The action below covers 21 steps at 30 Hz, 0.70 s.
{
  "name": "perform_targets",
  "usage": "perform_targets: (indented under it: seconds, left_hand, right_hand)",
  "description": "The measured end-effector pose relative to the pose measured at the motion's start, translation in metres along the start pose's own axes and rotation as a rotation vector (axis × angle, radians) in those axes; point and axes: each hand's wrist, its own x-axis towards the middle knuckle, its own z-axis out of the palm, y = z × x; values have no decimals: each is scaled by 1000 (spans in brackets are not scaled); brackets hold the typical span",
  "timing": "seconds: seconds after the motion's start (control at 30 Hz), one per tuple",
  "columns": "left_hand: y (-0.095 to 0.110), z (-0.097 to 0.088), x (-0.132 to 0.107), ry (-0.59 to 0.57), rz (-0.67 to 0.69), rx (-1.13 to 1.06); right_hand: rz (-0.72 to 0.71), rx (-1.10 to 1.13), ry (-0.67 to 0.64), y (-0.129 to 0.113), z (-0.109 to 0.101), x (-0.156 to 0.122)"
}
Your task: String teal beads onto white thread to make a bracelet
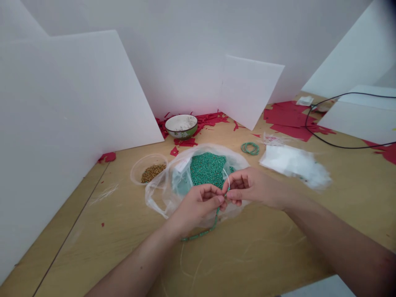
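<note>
From the head view, the left hand (196, 208) and right hand (252, 187) are closed in a pinch on a thin cord (227, 178) carrying a teal bead strand (201, 234). The strand dangles toward the surface (260, 255), just beside a plastic bag (157, 198) heaped with loose teal beads (207, 169).

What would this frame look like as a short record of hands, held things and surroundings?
left hand: pinches the turquoise bead strand
right hand: pinches the strand's upper end, beside the left hand
thread: white loop rising from the strand
below hands: loose green beads in a clear plastic bag
nearby: brown grains in a clear plastic tub; coiled green strand
surroundings: wooden table, red paper scraps, ceramic bowl
</note>
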Motion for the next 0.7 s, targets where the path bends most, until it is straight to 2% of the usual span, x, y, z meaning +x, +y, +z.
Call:
perform_targets:
  seconds: [0.37, 0.7]
  left_hand:
    - [-1, -13, 1, 56, -15, -46]
    - [2, -19, 2, 57, -55, -87]
  right_hand:
    - [-75, -38, -17, 0, 0, 15]
    - [-130, -148, 47, 2, 3, 23]
